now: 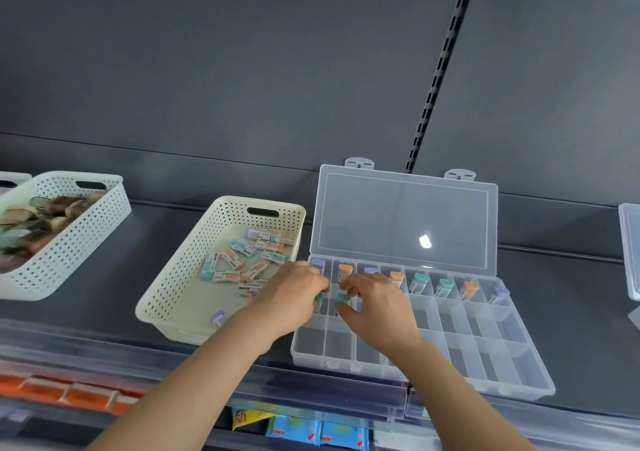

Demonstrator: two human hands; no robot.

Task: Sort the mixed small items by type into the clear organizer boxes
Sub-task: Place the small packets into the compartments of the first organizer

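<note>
Both of your forearms reach up and forward from the bottom of the view, and your hands meet over the left end of the clear organizer box (512, 357), which sits on the dark shelf (571, 312). Its lid (403, 218) stands open against the back panel.

Your left hand (298, 294) lies knuckles up across the gap between the cream basket (173, 277) and the box. Its fingers curl down over the first compartment of the second row. A teal tip (318, 297) shows just under the fingertips, but you cannot tell whether they grip it.

Your right hand (377, 308) lies close beside it with the wrist bent. Its thumb and curled forefinger pinch a teal-ended eraser (343, 299) over the second compartment of that row.

The back row holds one eraser standing in each compartment. From left to right they are purple (318, 263), orange (345, 269), purple, orange, teal (419, 279), teal, orange and purple. The nearer rows on the right show nothing in them.

The loose erasers (242, 256) lie mixed in the cream basket, just left of the box. A white basket (65, 270) of brownish items stands further left.
</note>
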